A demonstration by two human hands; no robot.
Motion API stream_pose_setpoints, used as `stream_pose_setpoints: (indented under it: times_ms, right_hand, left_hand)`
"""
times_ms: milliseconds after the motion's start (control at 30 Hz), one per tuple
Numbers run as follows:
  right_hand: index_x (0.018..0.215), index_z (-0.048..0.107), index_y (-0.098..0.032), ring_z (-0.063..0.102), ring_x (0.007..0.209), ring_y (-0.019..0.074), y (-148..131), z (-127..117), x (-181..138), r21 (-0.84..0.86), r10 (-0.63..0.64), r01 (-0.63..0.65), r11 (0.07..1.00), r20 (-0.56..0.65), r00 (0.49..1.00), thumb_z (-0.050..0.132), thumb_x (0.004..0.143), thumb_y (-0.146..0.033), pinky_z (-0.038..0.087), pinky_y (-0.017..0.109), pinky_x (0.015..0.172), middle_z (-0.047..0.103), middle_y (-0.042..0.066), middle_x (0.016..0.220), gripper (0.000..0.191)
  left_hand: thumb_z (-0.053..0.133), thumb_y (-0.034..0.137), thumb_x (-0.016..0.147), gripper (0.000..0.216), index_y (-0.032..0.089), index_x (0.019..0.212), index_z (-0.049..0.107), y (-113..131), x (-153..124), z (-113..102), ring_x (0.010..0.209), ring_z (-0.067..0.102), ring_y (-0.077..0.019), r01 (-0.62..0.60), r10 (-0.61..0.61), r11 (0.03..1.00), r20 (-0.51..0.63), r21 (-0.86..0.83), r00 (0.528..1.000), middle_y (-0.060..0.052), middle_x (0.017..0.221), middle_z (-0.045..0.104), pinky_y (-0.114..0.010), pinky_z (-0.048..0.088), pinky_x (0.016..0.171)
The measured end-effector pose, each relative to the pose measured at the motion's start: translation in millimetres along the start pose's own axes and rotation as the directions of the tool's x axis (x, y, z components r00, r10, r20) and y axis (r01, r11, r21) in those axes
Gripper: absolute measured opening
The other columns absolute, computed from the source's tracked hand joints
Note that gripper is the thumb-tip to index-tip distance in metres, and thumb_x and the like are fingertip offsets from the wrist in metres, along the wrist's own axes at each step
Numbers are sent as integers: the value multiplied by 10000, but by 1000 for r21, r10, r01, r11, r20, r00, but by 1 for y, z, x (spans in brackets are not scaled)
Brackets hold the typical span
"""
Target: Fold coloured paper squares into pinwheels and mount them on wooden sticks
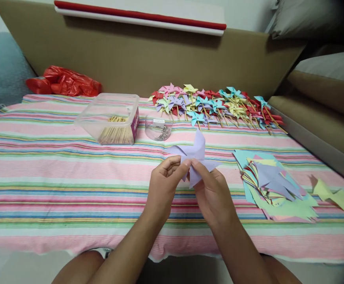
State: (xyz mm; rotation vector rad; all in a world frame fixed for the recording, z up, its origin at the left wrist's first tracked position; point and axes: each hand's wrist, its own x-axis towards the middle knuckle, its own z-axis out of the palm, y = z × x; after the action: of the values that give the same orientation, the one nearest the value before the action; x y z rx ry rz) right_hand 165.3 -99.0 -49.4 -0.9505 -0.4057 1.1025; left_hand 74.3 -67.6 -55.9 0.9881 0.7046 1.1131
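A lavender paper pinwheel [199, 149] is held up in front of me, its pointed blades folded toward the middle. My left hand [166, 175] pinches it near the centre from the left, thumb on top. From the other side my right hand [212, 185] grips it too, the thumb pressed close to the left thumb. Part of the pinwheel's centre is hidden under both thumbs. Just beyond it stands a round clear dish [157, 132] with small metal pieces inside. A stack of cut coloured paper [278, 185] lies to the right of my right hand.
A clear plastic box [109, 110] holds many thin wooden sticks [117, 132]. Finished pinwheels on sticks [216, 104] lie in a pile at the back. A red plastic bag [68, 81] sits at the back left. Yellow cut paper [334, 197] rests far right on the striped cloth [71, 169].
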Motion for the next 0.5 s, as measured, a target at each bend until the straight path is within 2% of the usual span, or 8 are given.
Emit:
stream_pose_setpoints:
  times_ms: [333, 500]
  right_hand:
    - [819, 772, -175, 615, 765, 163, 7, 1, -1, -7, 37, -37, 999, -5, 999, 902, 618, -346, 494, 297, 702, 727, 11, 795, 294]
    - [902, 747, -181, 651, 877, 205, 6, -4, 1, -103, 25, -18, 995, 69, 997, 830, 724, -376, 528, 359, 814, 739, 44, 914, 277]
  left_hand:
    - [767, 368, 823, 247, 154, 737, 680, 0, 2, -3, 668, 486, -116, 34, -35, 999, -54, -24, 998, 1, 704, 564, -235, 422, 637]
    - [780, 342, 809, 256, 152, 701, 647, -1, 2, -4, 658, 463, -104, 41, -49, 996, -98, -81, 994, 10, 707, 536, -217, 408, 611]
